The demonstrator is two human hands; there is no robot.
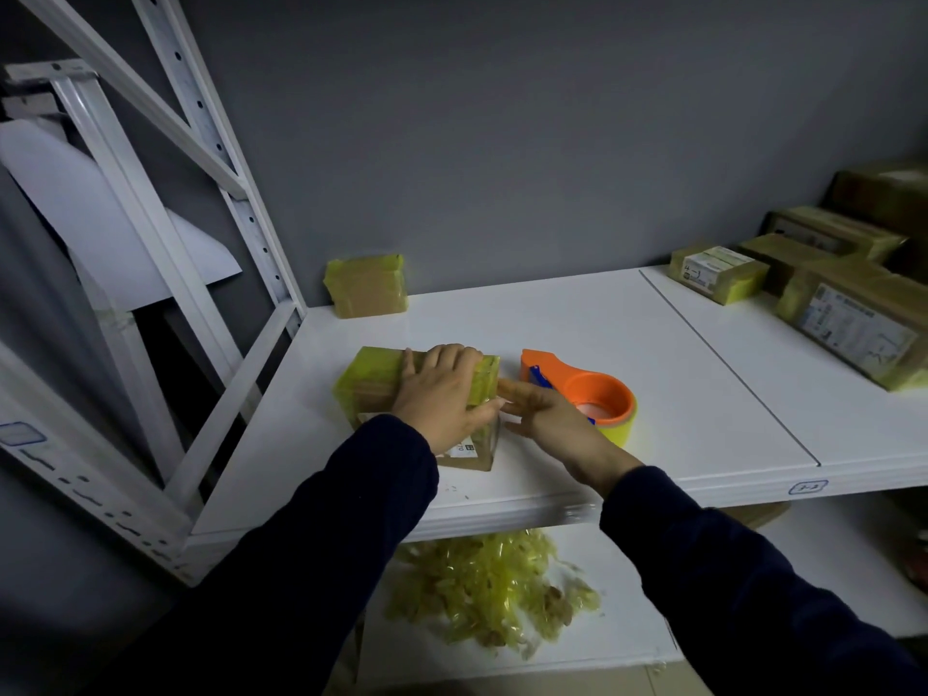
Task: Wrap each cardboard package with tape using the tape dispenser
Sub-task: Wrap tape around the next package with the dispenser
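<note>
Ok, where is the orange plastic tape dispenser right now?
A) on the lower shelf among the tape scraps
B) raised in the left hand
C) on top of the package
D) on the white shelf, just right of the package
D: the orange plastic tape dispenser stands on the white metal shelf, just right of the yellow-taped cardboard package and behind the right hand.

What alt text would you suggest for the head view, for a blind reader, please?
A person's left hand rests on a cardboard package partly wrapped in yellow tape on a white shelf, the right hand touching its side. An orange tape dispenser sits beside it; more taped packages lie farther right.
</note>
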